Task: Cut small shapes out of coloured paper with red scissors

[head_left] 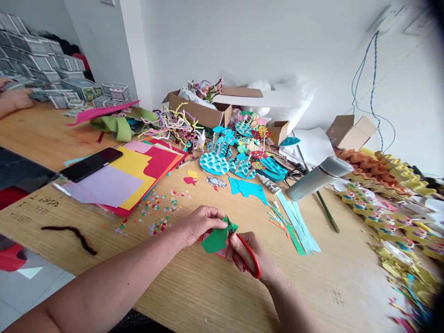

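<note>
In the head view my left hand [203, 224] pinches the upper edge of a small green piece of paper [215, 239]. Red-handled scissors [255, 261] are gripped in my right hand [255, 254], and their blades lie at the paper's right edge. Beneath the green paper shows some pink and orange paper [222, 251], mostly hidden. Beyond my hands lie a blue paper sheet with cut edges [248, 188], a small grey-and-white penguin-like cutout [216, 182], and a red fish-shaped cutout [189, 180]. Colourful paper dots [161, 225] are scattered left of my left hand.
Coloured paper sheets [138, 173] and a black phone [92, 164] lie at left. A silver flask [317, 178] stands tilted in view at right, near light-blue strips [300, 226]. Blue fish decorations [215, 163] and a cardboard box [197, 108] are behind. Another person's hand [19, 98] is far left.
</note>
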Available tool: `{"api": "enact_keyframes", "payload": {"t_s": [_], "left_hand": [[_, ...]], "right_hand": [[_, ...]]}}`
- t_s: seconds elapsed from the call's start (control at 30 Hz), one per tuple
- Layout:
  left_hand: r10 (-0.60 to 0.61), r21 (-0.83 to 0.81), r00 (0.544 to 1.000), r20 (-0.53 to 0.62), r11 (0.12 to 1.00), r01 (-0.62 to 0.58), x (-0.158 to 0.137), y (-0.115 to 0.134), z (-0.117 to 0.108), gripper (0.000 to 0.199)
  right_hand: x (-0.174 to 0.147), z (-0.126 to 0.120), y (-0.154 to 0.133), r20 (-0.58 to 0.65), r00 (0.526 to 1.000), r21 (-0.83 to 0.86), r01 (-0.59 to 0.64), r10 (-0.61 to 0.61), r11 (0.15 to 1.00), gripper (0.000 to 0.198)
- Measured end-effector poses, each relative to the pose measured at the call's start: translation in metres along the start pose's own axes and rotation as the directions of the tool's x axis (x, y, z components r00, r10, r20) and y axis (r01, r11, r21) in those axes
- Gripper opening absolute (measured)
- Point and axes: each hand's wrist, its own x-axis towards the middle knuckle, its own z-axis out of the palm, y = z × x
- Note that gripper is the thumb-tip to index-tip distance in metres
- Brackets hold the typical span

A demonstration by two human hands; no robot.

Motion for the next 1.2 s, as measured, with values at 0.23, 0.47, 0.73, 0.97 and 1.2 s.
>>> {"api": "enact_keyframes", "payload": {"t_s": [0.23,0.47,0.73,0.97,1.2], "left_hand": [[-0.006,-0.008,0.999,0.033,1.000,0.006,0.0000,0.0001,-0.0015,0.024],[-0.027,-0.004,0.999,0.026,1.000,0.027,-0.0017,0.0028,-0.0013,0.022],[-0.045,-0.006,0.999,-0.016,0.999,0.044,-0.0006,0.0022,-0.0027,0.024],[-0.049,-0.016,0.999,-0.005,0.999,0.049,0.0000,0.0018,-0.0021,0.025],[-0.046,0.022,0.999,-0.002,0.999,0.046,-0.0010,0.0038,-0.0018,0.022]], "right_hand": [[-0.0005,0.0011,-0.0011,-0.007,1.000,0.008,-0.004,0.004,1.000,0.069],[-0.0008,-0.0002,-0.0018,0.005,1.000,-0.013,0.002,-0.002,1.000,0.070],[-0.0016,-0.0018,-0.0006,-0.003,1.000,-0.050,-0.009,0.008,0.999,0.071],[-0.0018,-0.0008,-0.0013,-0.004,1.000,-0.066,-0.014,0.014,0.998,0.071],[-0.0024,-0.0018,0.0010,0.023,1.000,-0.058,0.008,-0.007,0.998,0.069]]}}
